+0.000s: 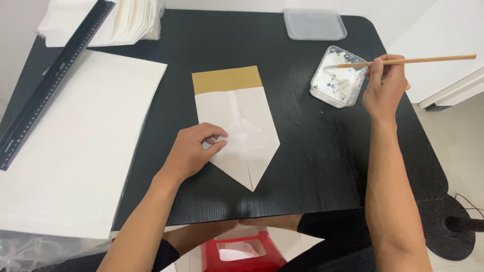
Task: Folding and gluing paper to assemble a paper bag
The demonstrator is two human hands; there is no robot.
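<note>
A folded white paper piece (247, 126) with a tan strip at its far end and a pointed near end lies in the middle of the black table (312, 151). My left hand (194, 151) presses its fingertips on the paper's left side. My right hand (384, 86) holds a thin wooden brush (413, 61), whose tip reaches into a small clear tub of white paste (338, 76) at the right.
A large white sheet (75, 136) covers the table's left side, with a long black ruler (50, 83) across its far corner. A stack of white paper (126, 22) and a clear lid (314, 23) sit at the back. A red box (242, 252) shows below the table edge.
</note>
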